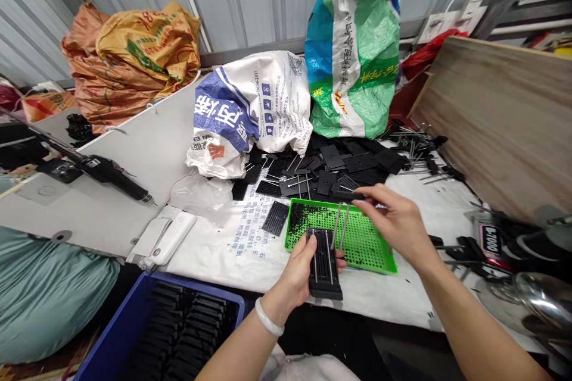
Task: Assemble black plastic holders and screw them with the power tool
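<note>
My left hand [292, 274] is closed round a black ribbed plastic block [325, 286], thumb on its left edge; two thin metal rods lie along its face. Between the thumb and fingers of my right hand [395, 220] is a black plastic bar [347, 196] with two metal rods hanging from it. The lower ends of those rods come down close to the block's upper right side; whether they touch it I cannot tell. Behind both hands lies a green perforated tray [389, 266], with small black bits heaped in its left end.
Black plates and metal rods form a pile [330, 158] at the back. A loose black plate [276, 218] lies left of the tray. At lower left stands a blue bin [241, 309] of black parts. An electric screwdriver [116, 177] rests on the left board. A wooden board [500, 125] borders the right.
</note>
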A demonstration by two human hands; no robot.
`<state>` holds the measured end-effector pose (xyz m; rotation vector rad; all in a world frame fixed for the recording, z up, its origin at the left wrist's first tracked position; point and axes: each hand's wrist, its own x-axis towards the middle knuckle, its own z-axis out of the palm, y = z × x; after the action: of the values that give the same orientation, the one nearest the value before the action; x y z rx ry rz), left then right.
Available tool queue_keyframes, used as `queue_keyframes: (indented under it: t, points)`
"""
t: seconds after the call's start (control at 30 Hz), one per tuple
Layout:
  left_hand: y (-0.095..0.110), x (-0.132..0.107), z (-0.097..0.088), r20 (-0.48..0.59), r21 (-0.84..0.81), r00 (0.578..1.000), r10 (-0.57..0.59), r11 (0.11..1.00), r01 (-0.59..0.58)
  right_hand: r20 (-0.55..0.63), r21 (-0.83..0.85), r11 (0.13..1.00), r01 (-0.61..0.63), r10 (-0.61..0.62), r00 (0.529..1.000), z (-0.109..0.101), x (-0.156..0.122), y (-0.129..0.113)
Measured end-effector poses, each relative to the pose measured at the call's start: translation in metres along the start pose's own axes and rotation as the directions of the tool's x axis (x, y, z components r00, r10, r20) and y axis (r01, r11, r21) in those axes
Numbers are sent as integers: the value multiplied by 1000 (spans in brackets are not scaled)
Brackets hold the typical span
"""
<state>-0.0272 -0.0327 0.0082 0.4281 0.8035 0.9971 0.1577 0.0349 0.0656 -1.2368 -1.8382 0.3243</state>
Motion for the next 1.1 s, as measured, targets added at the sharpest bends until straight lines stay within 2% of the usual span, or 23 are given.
queue_keyframes:
  t: [0.1,0.2,0.3,0.47,0.63,0.8,1.1]
  points:
    - [-2,-3,3,72,-25,997,18,1000,-16,195,82,996,-27,10,981,17,-11,-7]
    - [-4,-5,3,109,-23,993,53,998,-51,267,65,997,-35,17,964,28,-21,-5]
    - [-5,-7,2,155,-12,987,45,999,-44,345,40,999,-30,15,938,29,-24,-4]
    - [-6,-10,2,169,9,986,10,1000,-12,458,108,993,44,-89,885,26,-20,-10]
    - [-7,-12,2,104,84,994,20,996,-29,448,212,977,7,-104,888,30,-26,-7]
    - [-6,-13,1,121,121,993,8,992,-23,449,281,959,-33,-101,888,32,-34,1]
    - [-7,-11,-1,128,136,992,12,990,-29,463,294,955,-44,-102,880,34,-39,7]
